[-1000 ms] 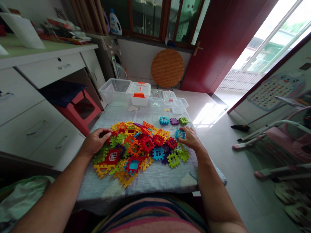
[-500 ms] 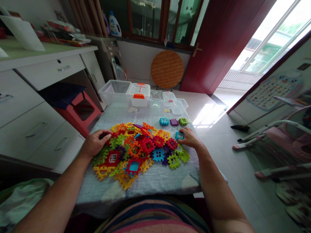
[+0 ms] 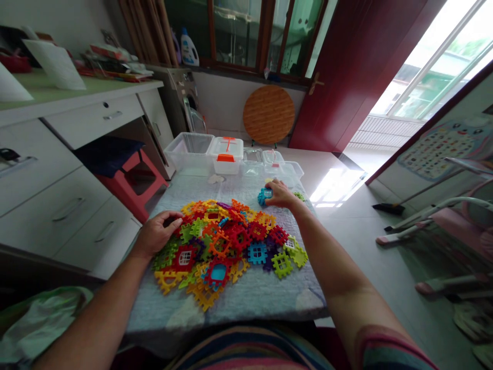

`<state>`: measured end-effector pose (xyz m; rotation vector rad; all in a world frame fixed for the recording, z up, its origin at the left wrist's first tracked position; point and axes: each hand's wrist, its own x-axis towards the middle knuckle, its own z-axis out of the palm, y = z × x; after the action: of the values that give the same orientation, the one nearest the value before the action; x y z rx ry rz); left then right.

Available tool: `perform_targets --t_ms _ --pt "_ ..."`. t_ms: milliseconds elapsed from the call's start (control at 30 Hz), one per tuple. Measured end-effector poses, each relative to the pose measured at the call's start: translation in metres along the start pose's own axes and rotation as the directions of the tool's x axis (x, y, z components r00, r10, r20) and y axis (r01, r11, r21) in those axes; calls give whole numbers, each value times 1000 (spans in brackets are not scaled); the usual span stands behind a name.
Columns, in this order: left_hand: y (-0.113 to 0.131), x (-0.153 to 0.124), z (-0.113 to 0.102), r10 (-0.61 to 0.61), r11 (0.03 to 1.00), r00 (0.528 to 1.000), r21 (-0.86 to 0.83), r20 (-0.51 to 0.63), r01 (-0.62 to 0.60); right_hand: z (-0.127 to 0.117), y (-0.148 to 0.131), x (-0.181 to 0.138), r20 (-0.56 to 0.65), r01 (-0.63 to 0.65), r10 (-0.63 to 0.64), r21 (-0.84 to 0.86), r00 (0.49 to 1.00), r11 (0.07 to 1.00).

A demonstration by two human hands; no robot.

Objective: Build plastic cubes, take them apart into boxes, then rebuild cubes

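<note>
A heap of colourful plastic interlocking building blocks (image 3: 219, 241) lies on the cloth-covered table (image 3: 254, 295). Past the heap, my right hand (image 3: 280, 193) grips a blue building block (image 3: 267, 193) between thumb and fingers, at the small blue stack (image 3: 262, 199). Whether it presses onto the stack is hard to see. Green blocks (image 3: 299, 196) peek out behind that hand; the purple block beside them is hidden. At the heap's left edge rests my left hand (image 3: 158, 231), thumb and forefinger curved but apart, tips near red blocks, nothing visible in them.
Along the table's far edge stand a clear open bin (image 3: 188, 154), a lidded box with orange clasps (image 3: 228, 156) and smaller clear containers (image 3: 272, 160). A red stool (image 3: 134, 180) stands left, by white drawers (image 3: 77, 205). A pink chair (image 3: 458, 231) is at the right.
My right hand has carried the blue block from the heap's right side, away from me and leftward, to the blue stack. My left hand stays by the heap. The view has shifted slightly.
</note>
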<state>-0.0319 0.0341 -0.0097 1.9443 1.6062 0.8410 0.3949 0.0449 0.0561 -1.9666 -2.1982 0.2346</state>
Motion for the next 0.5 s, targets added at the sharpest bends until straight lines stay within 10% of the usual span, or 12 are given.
perform_targets --t_ms 500 --pt "5 -1 -1 -6 1000 1000 -6 16 6 11 5 15 182 81 -64 -88 981 993"
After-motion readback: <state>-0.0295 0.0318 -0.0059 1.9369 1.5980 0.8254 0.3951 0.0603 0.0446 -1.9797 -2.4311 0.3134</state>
